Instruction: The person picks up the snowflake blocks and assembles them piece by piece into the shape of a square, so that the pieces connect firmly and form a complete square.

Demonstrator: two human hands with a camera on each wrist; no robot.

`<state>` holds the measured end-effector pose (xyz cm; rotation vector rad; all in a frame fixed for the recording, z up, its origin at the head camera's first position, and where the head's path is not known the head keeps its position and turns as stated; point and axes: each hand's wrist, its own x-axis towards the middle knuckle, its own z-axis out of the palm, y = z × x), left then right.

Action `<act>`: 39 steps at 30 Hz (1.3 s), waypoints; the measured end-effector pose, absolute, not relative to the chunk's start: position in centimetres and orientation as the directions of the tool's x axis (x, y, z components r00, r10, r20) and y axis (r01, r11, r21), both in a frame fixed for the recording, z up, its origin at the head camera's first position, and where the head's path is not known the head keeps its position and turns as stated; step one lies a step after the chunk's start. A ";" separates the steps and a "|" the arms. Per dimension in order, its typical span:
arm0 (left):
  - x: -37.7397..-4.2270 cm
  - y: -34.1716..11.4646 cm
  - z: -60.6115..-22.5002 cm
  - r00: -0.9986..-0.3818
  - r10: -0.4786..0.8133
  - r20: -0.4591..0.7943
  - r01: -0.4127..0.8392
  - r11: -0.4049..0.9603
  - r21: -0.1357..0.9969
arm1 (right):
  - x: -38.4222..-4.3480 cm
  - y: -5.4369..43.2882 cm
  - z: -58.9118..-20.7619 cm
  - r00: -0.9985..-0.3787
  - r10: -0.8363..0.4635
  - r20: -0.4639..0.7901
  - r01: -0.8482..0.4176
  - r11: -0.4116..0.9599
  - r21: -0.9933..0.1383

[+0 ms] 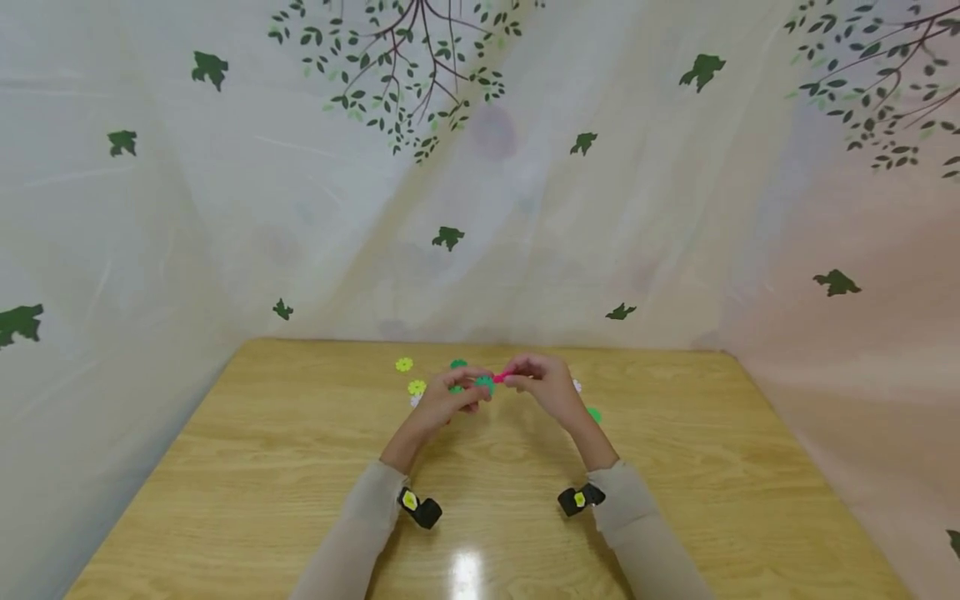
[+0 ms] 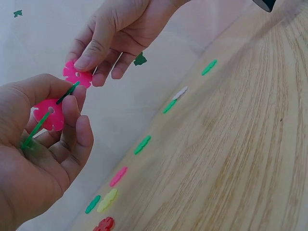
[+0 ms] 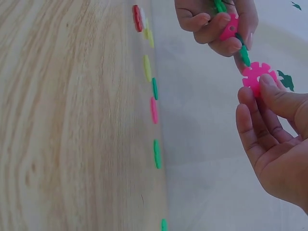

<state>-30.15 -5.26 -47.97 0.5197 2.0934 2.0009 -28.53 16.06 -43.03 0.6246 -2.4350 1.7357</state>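
My left hand (image 1: 442,402) holds a short row of interlocking snowflake discs. In the left wrist view a pink disc (image 2: 55,119) sits between two green discs, the outer one (image 2: 67,93) edge-on at the fingertips. Thumb and fingers of my right hand (image 1: 553,393) pinch another pink snowflake disc (image 3: 258,77) with a hole in its centre and notches round its rim. That disc's edge meets the outer green disc (image 3: 244,54); whether their notches are engaged I cannot tell. Both hands are raised over the far part of the table.
Loose discs lie along the table's (image 1: 300,467) far side: yellow ones (image 1: 404,364), a red one (image 2: 104,224), a pink one (image 2: 118,176), white and several green ones (image 2: 142,144). Behind the table hangs a pale curtain (image 1: 525,275) printed with leaves.
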 end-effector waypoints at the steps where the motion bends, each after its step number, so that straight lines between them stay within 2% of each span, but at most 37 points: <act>1: -30.1 -5.3 -48.1 -0.918 0.384 0.098 0.115 0.022 0.993 | -28.7 16.1 -43.4 -0.915 -0.276 0.294 -0.367 0.271 -0.890; 9: -30.2 -5.1 -48.0 -0.923 0.378 0.078 0.083 -0.004 0.997 | -30.0 16.3 -45.4 -0.921 -0.254 0.296 -0.355 0.233 -0.905; 17: -30.0 -5.2 -47.5 -0.914 0.395 0.094 0.065 -0.086 0.994 | -29.8 15.7 -45.2 -0.921 -0.190 0.340 -0.369 0.147 -0.918; 27: -30.1 -5.0 -47.6 -0.904 0.409 0.127 0.081 -0.128 0.988 | -29.6 15.6 -44.8 -0.906 -0.199 0.374 -0.407 0.160 -0.899; 39: -29.6 -4.3 -47.6 -0.926 0.366 0.086 0.021 -0.178 0.984 | -29.4 15.7 -44.7 -0.929 -0.163 0.334 -0.353 0.113 -0.929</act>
